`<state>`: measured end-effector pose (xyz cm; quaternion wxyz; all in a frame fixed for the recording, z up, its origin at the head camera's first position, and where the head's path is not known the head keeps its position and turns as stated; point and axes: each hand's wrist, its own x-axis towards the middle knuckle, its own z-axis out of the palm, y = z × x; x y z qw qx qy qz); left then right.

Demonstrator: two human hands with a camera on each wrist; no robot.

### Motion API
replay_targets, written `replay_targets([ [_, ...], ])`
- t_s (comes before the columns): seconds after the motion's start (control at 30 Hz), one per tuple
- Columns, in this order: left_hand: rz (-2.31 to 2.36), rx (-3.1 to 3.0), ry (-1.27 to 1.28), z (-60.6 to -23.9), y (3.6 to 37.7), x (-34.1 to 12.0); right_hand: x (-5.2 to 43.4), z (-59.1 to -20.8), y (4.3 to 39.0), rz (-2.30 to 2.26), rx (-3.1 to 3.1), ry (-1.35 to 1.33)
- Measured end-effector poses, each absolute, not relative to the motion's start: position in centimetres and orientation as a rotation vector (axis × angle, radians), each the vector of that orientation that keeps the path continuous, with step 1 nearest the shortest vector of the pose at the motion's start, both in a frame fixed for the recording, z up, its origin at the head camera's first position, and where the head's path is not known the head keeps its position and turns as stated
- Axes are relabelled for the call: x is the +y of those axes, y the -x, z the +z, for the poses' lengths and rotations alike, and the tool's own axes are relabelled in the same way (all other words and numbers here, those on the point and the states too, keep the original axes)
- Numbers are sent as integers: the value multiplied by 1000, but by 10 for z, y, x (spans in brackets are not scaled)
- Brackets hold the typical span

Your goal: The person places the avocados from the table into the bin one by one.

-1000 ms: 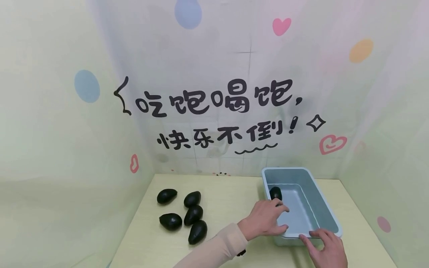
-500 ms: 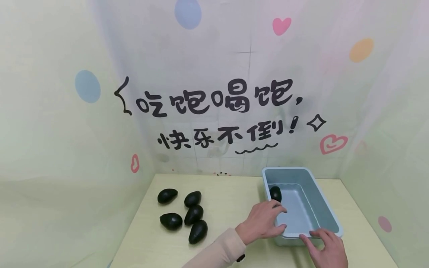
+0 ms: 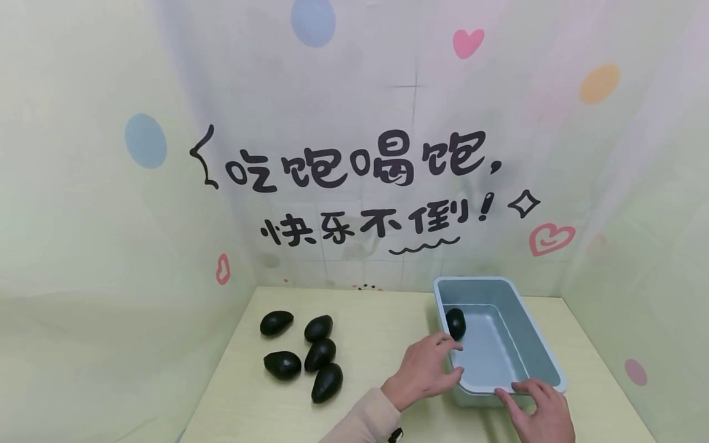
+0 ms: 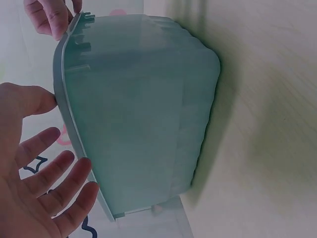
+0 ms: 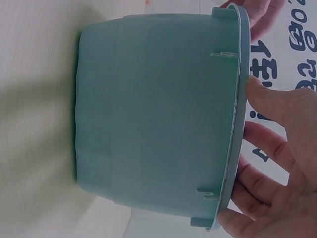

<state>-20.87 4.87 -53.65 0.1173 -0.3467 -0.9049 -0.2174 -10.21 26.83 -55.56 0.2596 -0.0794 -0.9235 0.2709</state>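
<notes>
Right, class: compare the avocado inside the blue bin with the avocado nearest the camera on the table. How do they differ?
The avocado in the bin lies alone in the blue bin, against its left wall; the nearest table avocado lies on the bare table in a cluster of five. The bin one is beside the left hand; the table one lies apart from both hands. Both are dark, near-black and pear-shaped.
</notes>
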Motion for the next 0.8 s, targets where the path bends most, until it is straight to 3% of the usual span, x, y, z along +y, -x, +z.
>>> replay_targets([
  [0.8, -908, -2661, 799, -555, 206, 32, 268, -557, 101, 769, -2515, 238],
])
